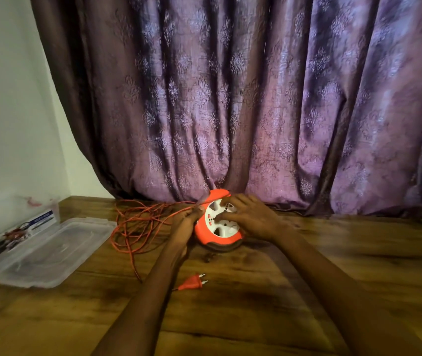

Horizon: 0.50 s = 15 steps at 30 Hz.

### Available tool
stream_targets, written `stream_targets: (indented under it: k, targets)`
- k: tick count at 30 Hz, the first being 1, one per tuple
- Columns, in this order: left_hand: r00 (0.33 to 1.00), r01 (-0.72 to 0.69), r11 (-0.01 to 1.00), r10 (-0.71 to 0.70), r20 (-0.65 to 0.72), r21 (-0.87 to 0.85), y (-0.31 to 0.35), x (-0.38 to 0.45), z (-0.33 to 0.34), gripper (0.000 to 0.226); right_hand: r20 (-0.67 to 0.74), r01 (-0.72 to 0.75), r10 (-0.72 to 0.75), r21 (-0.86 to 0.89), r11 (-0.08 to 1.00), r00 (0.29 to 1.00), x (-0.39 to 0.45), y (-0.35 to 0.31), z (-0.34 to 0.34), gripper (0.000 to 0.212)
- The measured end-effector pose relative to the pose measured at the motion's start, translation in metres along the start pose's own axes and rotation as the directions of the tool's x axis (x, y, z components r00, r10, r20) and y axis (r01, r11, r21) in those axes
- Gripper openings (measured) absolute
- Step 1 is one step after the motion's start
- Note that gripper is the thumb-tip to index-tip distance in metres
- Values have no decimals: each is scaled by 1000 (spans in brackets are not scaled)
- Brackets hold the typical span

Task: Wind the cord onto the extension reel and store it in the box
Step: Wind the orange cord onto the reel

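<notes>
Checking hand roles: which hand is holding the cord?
The left hand, left of the reel, pinches the orange cord; the right hand rests on the reel's white face.
</notes>
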<state>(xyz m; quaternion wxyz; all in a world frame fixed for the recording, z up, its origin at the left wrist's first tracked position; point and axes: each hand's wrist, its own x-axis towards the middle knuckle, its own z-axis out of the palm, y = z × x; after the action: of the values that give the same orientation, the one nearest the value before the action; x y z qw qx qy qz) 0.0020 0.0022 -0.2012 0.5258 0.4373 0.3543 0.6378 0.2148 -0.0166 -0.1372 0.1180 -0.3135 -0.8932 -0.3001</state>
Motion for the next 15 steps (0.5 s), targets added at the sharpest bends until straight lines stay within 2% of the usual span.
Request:
stream_targets:
  k: [4, 7, 9, 11, 15]
  targets:
    - [998, 52, 999, -52, 47, -6, 6, 1, -5, 30, 48, 268, -263, -174, 948, 964, 4, 6, -9, 38]
    - [996, 31, 998, -35, 80, 53, 10, -2, -4, 31, 94, 361, -349, -269, 893, 932, 5, 7, -19, 40]
    - [997, 15, 993, -24, 70, 119, 11, -5, -1, 22, 86, 337, -329, -351, 874, 941, 2, 6, -23, 45]
    - [999, 25, 986, -32, 43, 163, 11, -10, 5, 18, 27, 246, -255, -388, 888, 967, -1, 3, -22, 48]
    - [999, -3, 992, -2, 37, 126, 6, -17, 14, 18, -21, -42, 37, -315, 948, 999, -3, -10, -14, 58]
